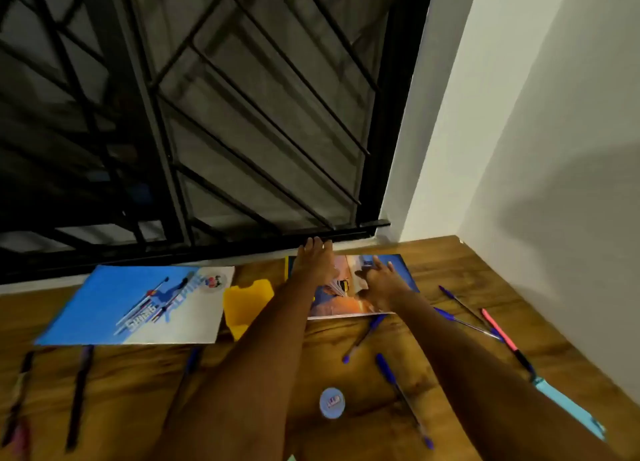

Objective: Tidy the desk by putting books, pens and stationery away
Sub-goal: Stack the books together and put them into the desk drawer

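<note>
Two hands work the orange book (346,298) at twelve o'clock on the desk (311,363): our left hand (317,261) lies flat, fingers spread; our right hand (379,284) presses open-fingered. Gathering books seems underway; next, we need a firm grip.

Large window (207,114) fills the upper left and centre of the frame, dark outside. Black metal grille (263,90) across it, bars running diagonal and vertical in a geometric pattern. Black window frame (391,121) runs down the right edge of the window; a black bottom rail crosses the middle of the frame, with a pale sill strip under it at mid left. White wall (540,114) takes the right side, meeting at a corner in the upper right, a soft dark shadow on it at mid right. Wooden desk (436,263) with brown grain covers the lower frame, butting against window and wall. Light is dim and warm.
</note>
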`<state>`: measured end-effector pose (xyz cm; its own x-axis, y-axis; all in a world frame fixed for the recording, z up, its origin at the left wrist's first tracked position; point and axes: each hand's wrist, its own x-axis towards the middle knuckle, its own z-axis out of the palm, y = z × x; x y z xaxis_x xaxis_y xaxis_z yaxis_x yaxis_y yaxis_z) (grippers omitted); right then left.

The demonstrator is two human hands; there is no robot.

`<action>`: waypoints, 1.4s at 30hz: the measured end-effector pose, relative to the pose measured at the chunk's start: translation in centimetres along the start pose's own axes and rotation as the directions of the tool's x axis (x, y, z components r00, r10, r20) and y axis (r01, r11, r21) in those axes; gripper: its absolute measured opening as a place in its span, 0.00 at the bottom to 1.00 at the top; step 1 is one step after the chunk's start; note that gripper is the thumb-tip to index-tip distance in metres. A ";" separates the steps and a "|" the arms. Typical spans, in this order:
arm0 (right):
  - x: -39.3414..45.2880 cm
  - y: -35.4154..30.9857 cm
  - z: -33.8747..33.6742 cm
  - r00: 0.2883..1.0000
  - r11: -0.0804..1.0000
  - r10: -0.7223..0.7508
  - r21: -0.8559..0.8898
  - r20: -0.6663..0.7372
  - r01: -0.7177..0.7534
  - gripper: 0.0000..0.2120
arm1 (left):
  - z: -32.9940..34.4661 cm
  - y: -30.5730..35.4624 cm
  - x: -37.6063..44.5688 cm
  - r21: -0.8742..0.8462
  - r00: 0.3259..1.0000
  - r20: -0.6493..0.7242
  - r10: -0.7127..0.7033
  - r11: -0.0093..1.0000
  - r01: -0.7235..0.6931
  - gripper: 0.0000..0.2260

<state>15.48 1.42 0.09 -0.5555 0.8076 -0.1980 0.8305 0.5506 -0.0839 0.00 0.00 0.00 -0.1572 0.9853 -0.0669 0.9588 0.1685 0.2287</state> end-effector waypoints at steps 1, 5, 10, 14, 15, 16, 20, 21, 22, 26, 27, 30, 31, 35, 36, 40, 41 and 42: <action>0.9 0.0 0.3 1.000 1.000 0.009 0.029 -0.002 -0.009 0.24 | 0.4 0.0 0.8 0.007 1.000 0.021 -0.023 1.000 0.023 0.33; 4.1 -0.3 1.5 0.996 0.978 0.008 0.209 0.085 -0.026 0.22 | 2.0 -0.2 3.5 -0.066 0.993 0.094 -0.067 0.995 0.074 0.34; 7.2 -0.5 2.1 0.989 0.994 -0.030 0.109 0.146 0.014 0.30 | 3.3 -0.6 5.6 -0.044 0.977 0.204 -0.062 0.996 0.072 0.39; 8.2 -0.5 1.8 0.963 0.999 -0.017 0.036 0.270 0.007 0.39 | 3.2 -0.8 6.8 -0.038 0.958 0.279 -0.061 0.996 0.074 0.40; 8.3 -0.6 1.9 0.961 1.000 -0.016 0.021 0.276 0.010 0.41 | 3.3 -0.9 7.0 -0.012 0.962 0.267 -0.062 0.998 0.067 0.40; 8.3 -0.7 1.9 0.961 1.000 -0.014 0.013 0.277 0.011 0.42 | 3.4 -0.9 7.2 0.027 0.967 0.248 -0.067 0.998 0.062 0.41; 8.4 -0.7 2.2 0.974 0.999 -0.053 0.010 0.218 0.052 0.38 | 3.2 -1.3 7.6 0.160 0.976 0.203 -0.083 0.986 0.050 0.42; 8.4 -0.6 2.3 0.979 0.998 -0.060 0.007 0.194 0.060 0.37 | 3.1 -1.4 7.6 0.204 0.981 0.173 -0.085 0.978 0.049 0.40; 8.2 -0.6 2.4 0.983 0.998 -0.068 0.015 0.171 0.066 0.37 | 3.0 -1.3 7.7 0.243 0.990 0.118 -0.072 0.969 0.041 0.37; 7.5 0.2 3.2 0.994 0.994 -0.082 0.078 0.078 0.076 0.40 | 2.9 -0.4 7.4 0.197 0.997 -0.064 -0.036 0.979 0.048 0.21; 7.3 0.4 3.4 0.995 0.992 -0.086 0.099 0.055 0.080 0.38 | 2.7 -0.1 7.2 0.137 0.997 -0.054 -0.057 0.989 0.064 0.18; 6.0 1.1 3.1 0.993 0.974 -0.062 0.210 -0.103 0.083 0.29 | 0.7 0.2 6.4 -0.009 0.997 -0.009 -0.071 0.997 0.071 0.14; 5.2 1.1 2.8 0.977 0.962 -0.014 0.264 -0.212 0.071 0.24 | -0.3 0.1 6.2 -0.045 0.999 0.015 -0.048 0.998 0.049 0.13; 1.4 0.6 1.8 0.708 0.895 0.269 0.441 -0.653 0.066 0.17 | -5.3 -0.1 5.4 -0.311 0.982 0.141 0.130 0.947 -0.081 0.09; 0.6 0.4 1.4 0.621 0.893 0.316 0.446 -0.717 0.060 0.17 | -6.8 0.0 4.9 -0.338 0.977 0.124 0.172 0.933 -0.121 0.08; -1.3 -0.9 -1.2 0.397 0.818 0.552 0.569 -0.733 -0.088 0.24 | -12.4 -0.6 1.3 -0.492 0.975 -0.008 0.223 0.848 -0.198 0.09; -1.5 -1.6 -2.1 0.347 0.766 0.615 0.640 -0.708 -0.050 0.26 | -13.4 -1.4 0.2 -0.548 0.979 -0.033 0.203 0.815 -0.188 0.08; -1.9 -2.3 -3.0 0.304 0.719 0.659 0.695 -0.688 0.015 0.28 | -14.2 -2.4 -0.9 -0.609 0.984 -0.057 0.172 0.775 -0.170 0.07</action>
<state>14.46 -0.76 3.56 0.3494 0.7537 0.5566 0.6173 0.2616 -0.7419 -5.51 -0.89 13.29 -0.0033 0.9996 0.0284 0.6255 -0.0201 0.7800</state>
